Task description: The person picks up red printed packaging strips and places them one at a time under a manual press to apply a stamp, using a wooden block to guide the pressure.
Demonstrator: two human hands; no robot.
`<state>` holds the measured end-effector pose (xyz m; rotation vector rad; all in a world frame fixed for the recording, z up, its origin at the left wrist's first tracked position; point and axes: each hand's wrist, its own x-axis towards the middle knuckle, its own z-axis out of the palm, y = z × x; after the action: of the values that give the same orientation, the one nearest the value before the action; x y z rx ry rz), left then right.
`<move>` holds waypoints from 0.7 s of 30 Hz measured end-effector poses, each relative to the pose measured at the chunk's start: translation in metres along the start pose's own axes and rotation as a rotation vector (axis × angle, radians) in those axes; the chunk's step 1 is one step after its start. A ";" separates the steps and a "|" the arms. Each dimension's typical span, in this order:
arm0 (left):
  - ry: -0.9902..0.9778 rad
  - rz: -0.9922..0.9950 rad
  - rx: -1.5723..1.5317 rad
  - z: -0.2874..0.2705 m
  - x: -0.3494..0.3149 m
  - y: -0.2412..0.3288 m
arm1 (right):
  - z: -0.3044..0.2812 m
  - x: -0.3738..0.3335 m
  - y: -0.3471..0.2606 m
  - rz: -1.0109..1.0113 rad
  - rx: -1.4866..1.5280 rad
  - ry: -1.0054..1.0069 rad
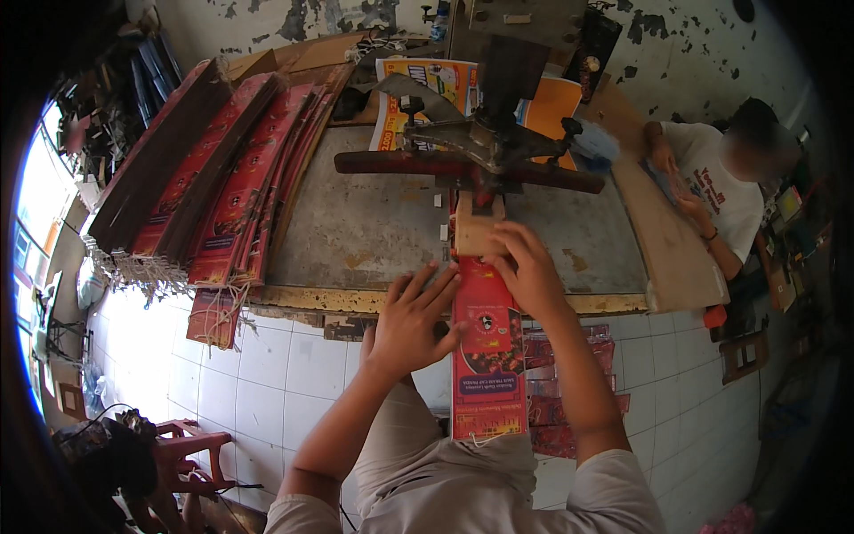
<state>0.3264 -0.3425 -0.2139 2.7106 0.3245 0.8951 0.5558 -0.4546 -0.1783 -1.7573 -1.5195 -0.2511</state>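
Observation:
A long red printed card strip (pixel 487 374) with a white string at its near end runs from the worktable out over my lap. My left hand (pixel 411 322) lies at the strip's left edge, fingers stretched out and holding nothing. The fingers of my right hand (pixel 530 274) are closed on the near right edge of a tan wooden block (pixel 479 237). This block rests across the far part of the strip, under the dark metal hand press (pixel 485 142). Its exact contact with the press is hard to make out.
Stacks of similar red strips (pixel 258 178) with strings lie on the metal-topped table (pixel 356 240) at left. More red pieces (pixel 569 392) lie on the tiled floor. A co-worker (pixel 712 187) sits at right beside a cardboard sheet (pixel 685 240). A red stool (pixel 191 454) stands lower left.

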 end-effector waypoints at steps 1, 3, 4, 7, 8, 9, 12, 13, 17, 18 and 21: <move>0.006 -0.010 -0.016 0.001 -0.007 -0.002 | -0.007 -0.009 -0.009 -0.009 0.027 -0.043; 0.043 -0.030 -0.009 0.009 -0.028 -0.005 | -0.031 -0.035 -0.026 -0.024 0.080 -0.126; 0.074 -0.039 0.014 0.016 -0.042 -0.007 | -0.043 -0.050 -0.028 0.002 0.111 -0.134; 0.116 -0.074 0.076 0.032 -0.065 -0.007 | -0.092 -0.085 -0.004 0.191 0.234 -0.113; 0.118 -0.093 0.096 0.037 -0.071 -0.007 | -0.110 -0.094 0.018 0.331 0.306 -0.084; 0.118 -0.098 0.098 0.042 -0.076 -0.008 | -0.129 -0.097 0.042 0.469 0.199 -0.052; 0.153 -0.091 0.124 0.057 -0.080 -0.012 | -0.180 -0.089 0.141 0.415 -0.251 0.091; 0.180 -0.080 0.142 0.063 -0.081 -0.014 | -0.195 -0.087 0.172 0.448 -0.305 0.129; 0.222 -0.059 0.183 0.077 -0.079 -0.015 | -0.243 -0.106 0.287 0.443 -0.486 0.240; 0.234 -0.071 0.172 0.079 -0.077 -0.015 | -0.248 -0.111 0.304 0.456 -0.526 0.265; 0.249 -0.084 0.180 0.078 -0.079 -0.014 | -0.240 -0.117 0.325 0.515 -0.582 0.326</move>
<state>0.3105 -0.3664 -0.3220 2.7215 0.5917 1.2357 0.8984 -0.6939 -0.2248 -2.3466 -0.7591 -0.7257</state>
